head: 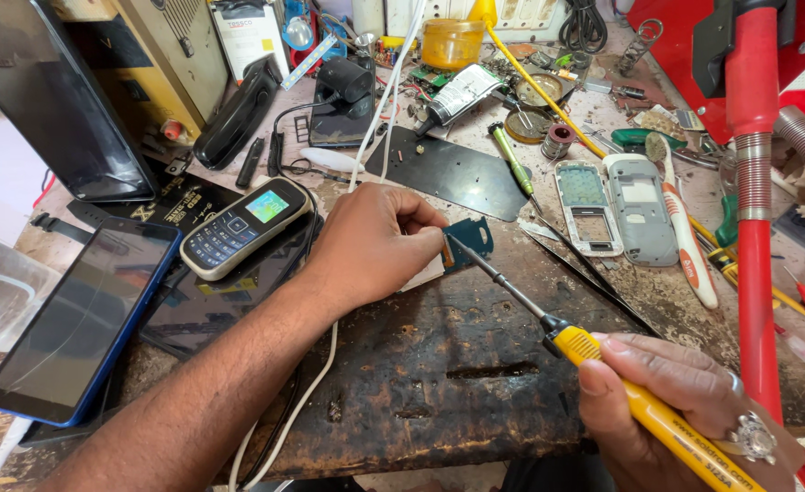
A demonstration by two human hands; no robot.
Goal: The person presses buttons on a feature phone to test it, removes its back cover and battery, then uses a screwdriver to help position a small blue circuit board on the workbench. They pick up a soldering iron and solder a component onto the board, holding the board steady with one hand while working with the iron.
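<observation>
Our left hand (375, 239) pinches the small board (469, 239) at desk (439, 383) center, while our right hand (676, 401), at 4 o'clock, grips the yellow soldering iron (603, 364), tip touching it.

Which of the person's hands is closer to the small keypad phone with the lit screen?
Left. The left hand lies just right of the keypad phone, pinching a small circuit board. The right hand is far off, low right, holding a yellow soldering iron.
</observation>
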